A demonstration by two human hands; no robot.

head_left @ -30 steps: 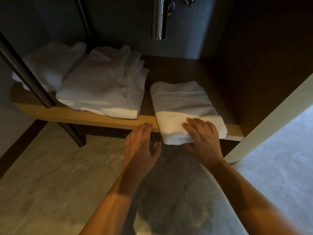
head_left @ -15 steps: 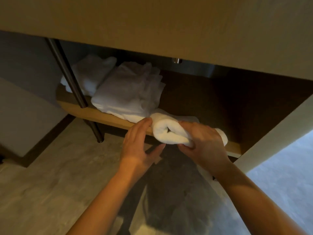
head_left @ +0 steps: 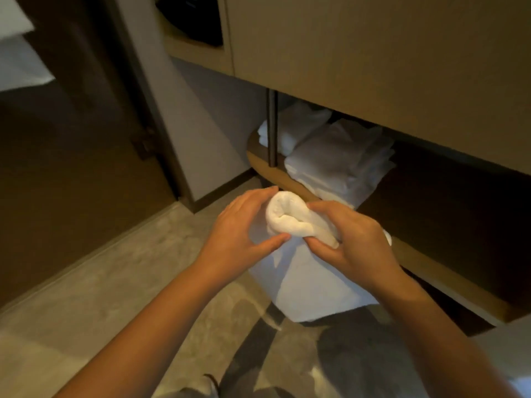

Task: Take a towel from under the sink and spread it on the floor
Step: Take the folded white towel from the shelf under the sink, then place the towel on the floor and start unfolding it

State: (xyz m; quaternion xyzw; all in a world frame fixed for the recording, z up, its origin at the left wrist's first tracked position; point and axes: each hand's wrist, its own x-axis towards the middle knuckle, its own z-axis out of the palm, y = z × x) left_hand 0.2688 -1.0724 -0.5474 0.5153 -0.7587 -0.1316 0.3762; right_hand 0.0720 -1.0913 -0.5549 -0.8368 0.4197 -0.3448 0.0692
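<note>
A white towel is off the shelf and held in the air in front of the vanity. Its upper part is bunched into a roll between my hands, and a flat sheet of it hangs down toward the grey floor. My right hand grips the bunched roll from the right, fingers curled around it. My left hand cups the roll's left end, with fingertips over the top and thumb underneath. The wooden shelf under the sink runs behind my hands.
A stack of folded white towels and a smaller white pile lie on the shelf. A dark metal post rises from the shelf's left end. The vanity front overhangs above. A dark doorway lies left.
The towel has been lifted off the shelf and pulled toward me, and part of it now hangs unrolled below my hands. The view has risen and swung left.
</note>
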